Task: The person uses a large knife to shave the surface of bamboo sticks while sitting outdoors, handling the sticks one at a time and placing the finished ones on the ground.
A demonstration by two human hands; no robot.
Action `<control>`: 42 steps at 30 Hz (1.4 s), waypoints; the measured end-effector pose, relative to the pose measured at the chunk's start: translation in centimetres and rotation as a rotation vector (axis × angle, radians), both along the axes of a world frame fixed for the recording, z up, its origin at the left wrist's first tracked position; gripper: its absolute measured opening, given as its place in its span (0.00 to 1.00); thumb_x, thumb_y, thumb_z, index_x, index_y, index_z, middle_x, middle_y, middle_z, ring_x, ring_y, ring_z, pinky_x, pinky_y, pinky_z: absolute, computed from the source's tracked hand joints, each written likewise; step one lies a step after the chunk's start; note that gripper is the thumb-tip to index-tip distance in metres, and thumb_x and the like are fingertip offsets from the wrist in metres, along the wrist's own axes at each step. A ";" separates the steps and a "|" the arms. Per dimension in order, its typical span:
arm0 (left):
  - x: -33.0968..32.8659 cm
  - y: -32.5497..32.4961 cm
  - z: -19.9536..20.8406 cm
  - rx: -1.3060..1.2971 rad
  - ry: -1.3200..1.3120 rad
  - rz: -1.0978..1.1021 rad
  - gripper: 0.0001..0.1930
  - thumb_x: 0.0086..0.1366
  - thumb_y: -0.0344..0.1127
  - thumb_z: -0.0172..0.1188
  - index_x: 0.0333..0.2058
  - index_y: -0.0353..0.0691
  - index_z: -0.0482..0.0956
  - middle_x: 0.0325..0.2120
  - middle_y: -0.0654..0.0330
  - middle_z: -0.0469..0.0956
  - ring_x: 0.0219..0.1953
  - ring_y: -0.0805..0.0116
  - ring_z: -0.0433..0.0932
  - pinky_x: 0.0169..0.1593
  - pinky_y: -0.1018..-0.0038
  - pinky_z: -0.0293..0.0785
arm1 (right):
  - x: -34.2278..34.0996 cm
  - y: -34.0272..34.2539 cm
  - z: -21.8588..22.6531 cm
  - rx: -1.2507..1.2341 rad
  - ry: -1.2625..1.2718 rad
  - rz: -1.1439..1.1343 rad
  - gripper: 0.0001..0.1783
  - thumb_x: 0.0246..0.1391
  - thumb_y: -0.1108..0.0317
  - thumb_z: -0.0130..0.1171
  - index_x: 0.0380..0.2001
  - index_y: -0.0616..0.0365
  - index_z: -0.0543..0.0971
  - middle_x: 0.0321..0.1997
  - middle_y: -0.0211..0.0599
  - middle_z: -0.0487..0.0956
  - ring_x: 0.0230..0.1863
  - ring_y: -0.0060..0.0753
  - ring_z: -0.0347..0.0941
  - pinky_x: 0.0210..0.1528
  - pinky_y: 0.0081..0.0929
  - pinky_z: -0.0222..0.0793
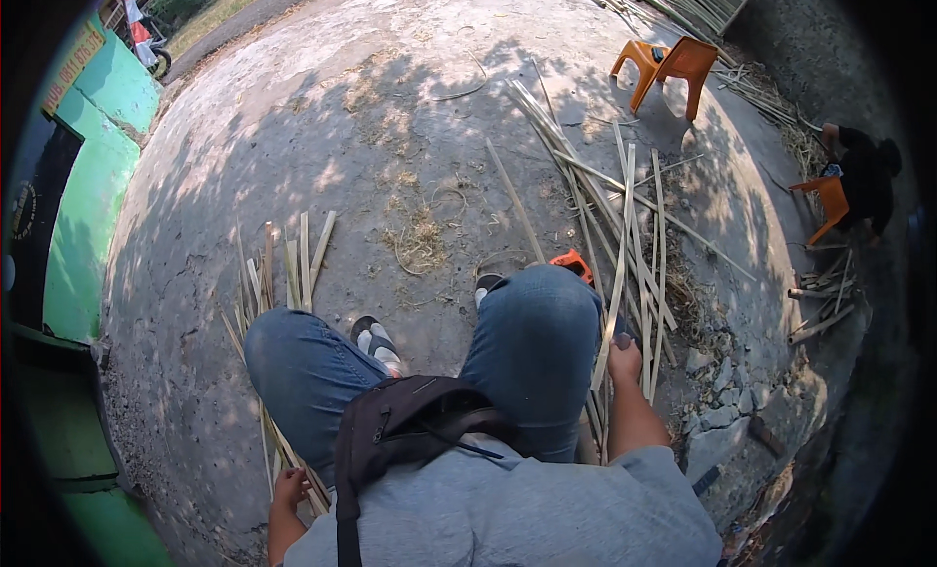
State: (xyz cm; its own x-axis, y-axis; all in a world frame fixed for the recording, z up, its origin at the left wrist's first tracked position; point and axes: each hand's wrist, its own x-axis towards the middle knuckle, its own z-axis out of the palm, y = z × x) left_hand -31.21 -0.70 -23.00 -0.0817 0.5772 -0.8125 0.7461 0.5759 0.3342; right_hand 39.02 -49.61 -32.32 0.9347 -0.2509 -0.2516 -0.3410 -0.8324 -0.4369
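Cracked concrete ground [215, 196], dappled with shade, fills the head view, with a green wall [102, 191] at the left and the dark fisheye rim cutting off the corners. At lower left, the left hand [290, 489] is beside pale strips [322, 250], which pass out of sight behind the left knee [303, 352] and reappear above it; whether its fingers pinch any, I cannot tell. At right of centre, the right hand [625, 360] looks curled beside a second group of long strips [625, 237]; something small and dark shows at its thumb, too blurred to name, and its grip cannot be made out. An orange-red object [573, 265] is partly hidden by the right knee [537, 313]. Across the waist lies a dark bag [400, 411], its contents out of sight. Upper right, an orange chair [688, 56] bears something dark and unclear. Near the right edge, a person in black [864, 182] blends into the shadow beside another orange chair [832, 206].
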 end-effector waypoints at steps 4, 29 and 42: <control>6.0 0.5 2.5 0.092 0.054 -0.056 0.22 0.70 0.40 0.63 0.58 0.40 0.71 0.43 0.57 0.80 0.37 0.63 0.84 0.38 0.59 0.81 | -1.8 -2.6 -4.7 -0.079 0.020 -0.090 0.24 0.56 0.50 0.69 0.49 0.56 0.85 0.48 0.55 0.86 0.53 0.61 0.82 0.57 0.51 0.75; 4.9 -2.0 3.5 0.028 -0.125 0.124 0.16 0.74 0.45 0.61 0.53 0.45 0.73 0.42 0.59 0.79 0.39 0.59 0.83 0.41 0.55 0.81 | 0.1 -5.8 -8.0 0.120 0.099 0.172 0.33 0.48 0.60 0.76 0.53 0.67 0.77 0.44 0.57 0.84 0.49 0.57 0.83 0.52 0.49 0.76; 26.0 11.5 16.0 0.870 -0.941 0.066 0.09 0.74 0.36 0.63 0.49 0.42 0.77 0.35 0.67 0.79 0.33 0.79 0.78 0.38 0.77 0.77 | 5.8 -0.5 9.4 1.101 0.244 -0.064 0.21 0.62 0.58 0.69 0.52 0.59 0.80 0.39 0.37 0.84 0.36 0.41 0.82 0.38 0.47 0.76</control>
